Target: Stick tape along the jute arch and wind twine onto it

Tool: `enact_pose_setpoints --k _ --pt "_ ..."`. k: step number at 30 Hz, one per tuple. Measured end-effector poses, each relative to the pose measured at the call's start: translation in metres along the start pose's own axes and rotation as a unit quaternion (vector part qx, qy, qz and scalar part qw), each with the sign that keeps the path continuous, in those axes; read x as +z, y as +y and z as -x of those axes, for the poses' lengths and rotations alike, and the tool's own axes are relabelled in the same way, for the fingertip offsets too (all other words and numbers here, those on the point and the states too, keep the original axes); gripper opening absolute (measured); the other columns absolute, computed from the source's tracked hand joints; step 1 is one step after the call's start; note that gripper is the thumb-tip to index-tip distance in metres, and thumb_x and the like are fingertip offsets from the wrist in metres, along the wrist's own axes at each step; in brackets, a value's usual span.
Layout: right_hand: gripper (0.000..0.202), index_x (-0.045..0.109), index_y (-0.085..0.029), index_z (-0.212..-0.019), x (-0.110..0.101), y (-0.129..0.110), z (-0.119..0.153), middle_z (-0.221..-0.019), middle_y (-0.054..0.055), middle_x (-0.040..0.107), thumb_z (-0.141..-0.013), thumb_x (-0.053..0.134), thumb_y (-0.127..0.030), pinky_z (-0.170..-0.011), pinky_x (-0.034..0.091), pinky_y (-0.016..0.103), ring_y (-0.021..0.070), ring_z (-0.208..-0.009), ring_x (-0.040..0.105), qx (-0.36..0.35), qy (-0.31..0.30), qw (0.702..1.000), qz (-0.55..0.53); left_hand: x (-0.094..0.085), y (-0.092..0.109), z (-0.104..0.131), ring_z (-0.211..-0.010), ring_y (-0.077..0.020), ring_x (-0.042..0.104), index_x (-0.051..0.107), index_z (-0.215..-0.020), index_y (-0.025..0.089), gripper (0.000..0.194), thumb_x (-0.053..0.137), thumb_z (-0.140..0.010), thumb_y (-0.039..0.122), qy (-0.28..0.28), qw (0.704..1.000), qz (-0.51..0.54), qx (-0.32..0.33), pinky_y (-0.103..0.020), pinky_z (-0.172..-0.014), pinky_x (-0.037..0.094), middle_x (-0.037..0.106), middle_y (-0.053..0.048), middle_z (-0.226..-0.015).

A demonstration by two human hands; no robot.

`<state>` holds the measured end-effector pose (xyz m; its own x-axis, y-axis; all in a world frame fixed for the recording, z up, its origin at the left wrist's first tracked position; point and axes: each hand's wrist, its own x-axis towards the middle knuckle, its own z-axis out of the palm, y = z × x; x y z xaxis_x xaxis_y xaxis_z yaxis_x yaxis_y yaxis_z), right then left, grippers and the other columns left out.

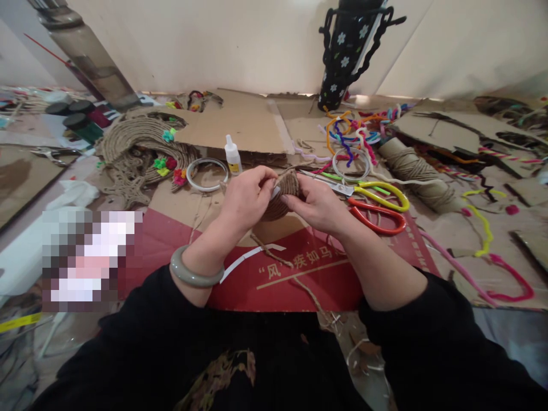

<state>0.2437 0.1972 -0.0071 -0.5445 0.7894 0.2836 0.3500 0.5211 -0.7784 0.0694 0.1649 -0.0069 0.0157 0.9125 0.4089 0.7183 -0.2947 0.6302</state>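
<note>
Between my two hands is a small piece wrapped in brown jute twine (278,210), held above a red cardboard sheet (240,285). My left hand (246,197) pinches its left upper edge, where a bit of white shows by the fingertips. My right hand (319,202) grips its right side, thumb on the front. A loose twine tail (306,288) runs down across the red cardboard. Beside it lies a thin white strip (242,262). Scissors (381,197) with one yellow and one red handle loop lie just right of my right hand. A white glue bottle (232,154) stands behind my left hand.
Two metal rings (208,174) lie behind my hands, one on each side. A twine spool (417,177) and colourful pipe cleaners (342,134) are at right. Coiled twine work (141,142) with small flowers sits at left. A black flowered bottle (349,54) stands at the back.
</note>
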Motion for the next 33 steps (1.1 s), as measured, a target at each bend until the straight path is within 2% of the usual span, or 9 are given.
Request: enact_pose_setpoints --k 4,11,18,24,33 --pt "0.009 0.053 -0.022 -0.086 -0.0007 0.0029 -0.0017 -0.079 0.002 0.061 -0.079 0.055 -0.027 -0.07 0.047 0.032 0.0182 -0.077 0.057 0.018 0.019 0.997 -0.073 0.0012 0.0003 0.0006 -0.084 -0.0174 0.068 0.069 -0.092 0.019 0.02 0.05 -0.088 0.023 0.019 0.999 0.039 0.017 -0.029 -0.076 0.05 0.077 -0.004 -0.09" --pt "0.014 0.053 -0.02 -0.086 -0.0023 0.0043 -0.0027 -0.076 0.002 0.058 -0.077 0.055 -0.03 -0.067 0.045 0.032 0.0178 -0.075 0.054 0.024 0.019 0.996 -0.081 0.0019 0.0023 0.0032 -0.079 -0.0158 0.068 0.07 -0.094 0.018 0.017 0.057 -0.085 0.025 0.017 0.997 0.049 0.052 -0.028 -0.076 0.05 0.076 -0.002 -0.086" --pt "0.01 0.049 -0.021 -0.082 -0.0011 0.0053 -0.0023 -0.076 0.002 0.057 -0.076 0.053 -0.029 -0.066 0.045 0.032 0.0175 -0.073 0.053 0.029 0.015 0.998 -0.057 0.0029 0.002 0.0042 -0.077 -0.0154 0.068 0.07 -0.093 0.019 0.015 0.061 -0.082 0.021 0.015 0.998 0.048 0.027 -0.028 -0.073 0.05 0.077 -0.002 -0.085" --pt "0.01 0.048 -0.022 -0.084 0.0013 0.0055 -0.0011 -0.079 0.003 0.06 -0.078 0.052 -0.028 -0.068 0.047 0.033 0.0184 -0.075 0.057 0.038 0.008 0.999 -0.023 0.0017 0.0055 0.0051 -0.075 -0.0174 0.069 0.074 -0.092 0.018 0.016 0.061 -0.083 0.022 0.009 1.0 0.005 -0.008 -0.03 -0.072 0.049 0.078 -0.004 -0.085" --pt "0.011 0.05 -0.021 -0.087 0.0024 0.0021 0.0002 -0.08 0.005 0.061 -0.079 0.052 -0.029 -0.069 0.049 0.035 0.0203 -0.076 0.058 0.035 0.014 0.999 -0.02 0.0034 0.0058 0.0054 -0.076 -0.0183 0.07 0.076 -0.09 0.018 0.018 0.06 -0.082 0.021 0.02 1.0 -0.005 -0.011 -0.03 -0.071 0.049 0.079 -0.005 -0.086"
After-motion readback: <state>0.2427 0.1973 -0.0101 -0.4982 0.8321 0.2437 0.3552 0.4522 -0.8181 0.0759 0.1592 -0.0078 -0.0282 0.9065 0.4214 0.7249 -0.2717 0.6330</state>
